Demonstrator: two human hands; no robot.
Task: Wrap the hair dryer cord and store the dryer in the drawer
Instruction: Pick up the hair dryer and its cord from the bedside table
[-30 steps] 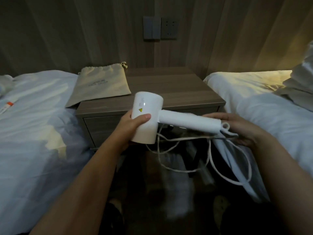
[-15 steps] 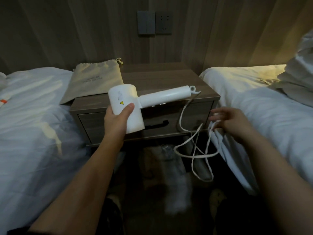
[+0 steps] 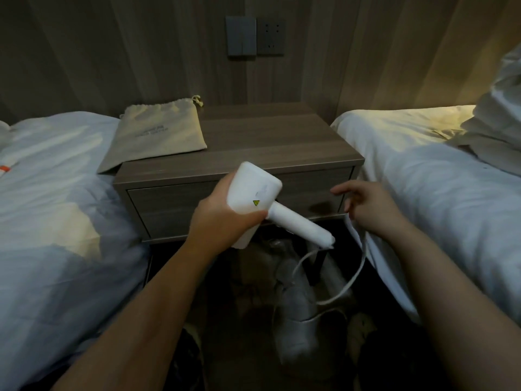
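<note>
Fingers of the left hand are curling tight round the barrel of the white hair dryer, thumb pressing along its lower edge, and the dryer is hanging in the air right in front of the drawer, which is sitting closed. Its handle is angling down and to the right. From the handle's tip the white cord is dropping in 1 loose loop toward the dark floor, then climbing up toward the right hand. That hand is hovering beside the edge of the right bed, its fingers reaching out to the left, loosely spread; the cord is disappearing beneath the palm, and I cannot tell whether they are pinching it.

On the wooden surface above the drawer, a beige drawstring bag is lying flat, its near corner overhanging the left edge toward the left bed. Both beds are flanking the nightstand, and 2 grey wall plates are sitting side by side on the panelled wall behind.
</note>
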